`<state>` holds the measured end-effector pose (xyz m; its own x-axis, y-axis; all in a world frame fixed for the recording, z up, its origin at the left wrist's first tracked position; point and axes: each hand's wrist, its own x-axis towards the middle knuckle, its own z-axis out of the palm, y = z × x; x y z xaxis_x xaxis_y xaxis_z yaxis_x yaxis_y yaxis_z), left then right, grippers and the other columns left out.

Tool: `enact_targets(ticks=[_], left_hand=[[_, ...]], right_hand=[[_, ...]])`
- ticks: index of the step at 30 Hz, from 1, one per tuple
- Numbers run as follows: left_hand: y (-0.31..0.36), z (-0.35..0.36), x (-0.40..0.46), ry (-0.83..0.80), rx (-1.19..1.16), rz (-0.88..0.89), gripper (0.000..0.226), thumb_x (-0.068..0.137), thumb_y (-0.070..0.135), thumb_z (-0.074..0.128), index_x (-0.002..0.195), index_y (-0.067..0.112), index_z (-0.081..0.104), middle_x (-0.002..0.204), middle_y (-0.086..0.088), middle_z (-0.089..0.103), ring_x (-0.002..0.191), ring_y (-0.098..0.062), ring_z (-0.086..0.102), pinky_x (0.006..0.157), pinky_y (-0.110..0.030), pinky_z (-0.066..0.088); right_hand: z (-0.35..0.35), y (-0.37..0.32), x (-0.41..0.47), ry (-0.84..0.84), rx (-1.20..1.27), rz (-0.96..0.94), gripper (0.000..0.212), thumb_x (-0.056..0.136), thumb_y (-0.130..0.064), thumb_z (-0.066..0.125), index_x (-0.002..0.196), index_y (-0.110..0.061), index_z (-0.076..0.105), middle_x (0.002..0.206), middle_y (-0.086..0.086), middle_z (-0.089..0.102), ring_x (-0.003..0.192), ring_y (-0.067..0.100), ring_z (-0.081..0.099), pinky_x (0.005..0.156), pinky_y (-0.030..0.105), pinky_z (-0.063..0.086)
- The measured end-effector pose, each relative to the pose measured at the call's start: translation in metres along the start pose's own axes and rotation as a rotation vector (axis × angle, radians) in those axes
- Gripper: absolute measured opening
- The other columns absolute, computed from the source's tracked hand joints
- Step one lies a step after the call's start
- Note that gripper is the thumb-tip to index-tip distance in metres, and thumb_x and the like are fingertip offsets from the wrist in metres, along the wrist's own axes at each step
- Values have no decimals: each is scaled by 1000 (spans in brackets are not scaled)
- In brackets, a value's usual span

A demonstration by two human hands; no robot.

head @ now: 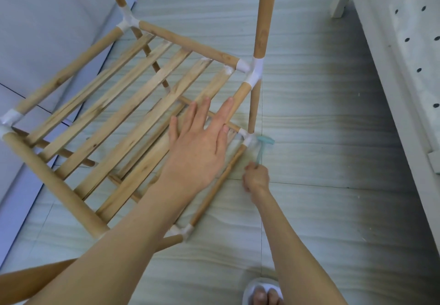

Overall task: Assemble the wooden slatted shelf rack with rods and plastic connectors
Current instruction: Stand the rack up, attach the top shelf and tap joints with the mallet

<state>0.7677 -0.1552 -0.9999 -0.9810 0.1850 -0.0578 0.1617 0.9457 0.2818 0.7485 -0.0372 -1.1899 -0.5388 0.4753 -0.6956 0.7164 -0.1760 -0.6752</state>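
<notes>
Rack: the wooden shelf rack stands on the floor, under and to the left of the hands; its upper slatted tier is framed by rods seated in white plastic connectors at its corners; a lower tier shows beneath the slats, near the floor.
Left hand: the left hand lies flat, fingers straight and spread, over the near-right part of the upper slats; it grips nothing and seems to steady the frame, though whether the palm truly presses the wood I cannot tell.
Right hand: the right hand is curled round the handle of a small pale-blue hammer; the hammer's head is blurred, right at the lower corner connector just ahead of that hand.
Uprights: two rods rise beyond the hands and out of the top of the view; what sits on their upper ends is not shown.
Progress: well along, by my judgement; two tiers are framed and slatted; the step in hand looks like tapping the lower corner joint tight; any upper tier and the remaining joints are likely still to be done.
</notes>
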Motion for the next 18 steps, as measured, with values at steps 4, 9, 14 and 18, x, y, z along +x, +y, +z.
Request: enact_targets(ticks=[4, 9, 14, 18], left_hand=[[-2, -1, 2, 1, 6, 8, 51, 99, 35, 14, 145, 45, -4, 158, 0, 3, 145, -20, -2, 114, -47, -2], [-6, -2, 4, -34, 16, 18, 51, 96, 39, 10, 144, 46, -8, 159, -1, 0, 145, -21, -4, 114, -48, -3], [-6, -3, 3, -60, 11, 18, 52, 95, 43, 7, 143, 47, -9, 159, -1, -2, 145, -21, -7, 114, -47, -5], [-4, -5, 2, -69, 7, 20, 49, 91, 45, 3, 135, 52, -18, 159, -1, -2, 145, -20, -8, 114, -47, -6]], right_hand=[[-4, 5, 5, 26, -88, -78, 39, 101, -24, 32, 111, 4, 57, 104, 22, 61, 99, 35, 58, 83, 39, 45], [-28, 4, 23, -25, -161, -134, 33, 99, -23, 36, 96, -3, 63, 84, 13, 54, 77, 25, 50, 70, 34, 40], [-62, -16, 49, 41, -51, -175, 22, 98, -20, 38, 99, -10, 57, 73, 5, 47, 61, 19, 42, 53, 27, 30], [-64, -39, 51, 390, 88, -232, 29, 100, -17, 35, 117, -1, 52, 100, 20, 60, 90, 31, 57, 69, 30, 36]])
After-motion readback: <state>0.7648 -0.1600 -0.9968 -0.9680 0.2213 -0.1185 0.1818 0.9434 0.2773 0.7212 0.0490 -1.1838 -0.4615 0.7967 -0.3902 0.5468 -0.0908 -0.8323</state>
